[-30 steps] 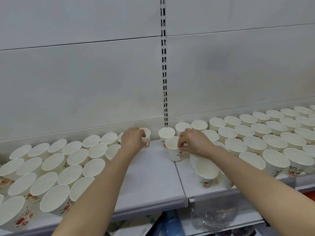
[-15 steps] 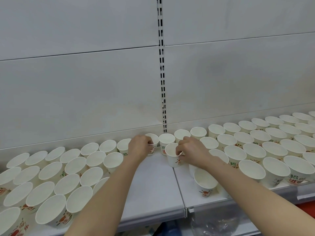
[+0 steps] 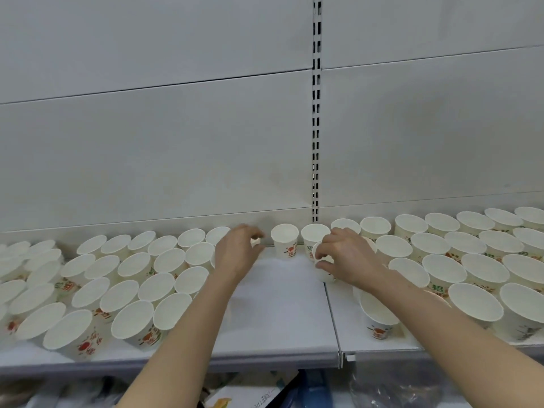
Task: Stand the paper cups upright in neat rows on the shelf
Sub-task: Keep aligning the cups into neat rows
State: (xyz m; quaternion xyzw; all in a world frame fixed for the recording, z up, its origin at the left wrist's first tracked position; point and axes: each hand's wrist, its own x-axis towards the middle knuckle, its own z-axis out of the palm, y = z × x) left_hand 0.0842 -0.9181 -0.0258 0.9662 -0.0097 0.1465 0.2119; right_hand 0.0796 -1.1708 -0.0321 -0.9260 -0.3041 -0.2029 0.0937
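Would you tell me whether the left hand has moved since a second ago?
Yes: the left hand has shifted left, away from the slotted upright.
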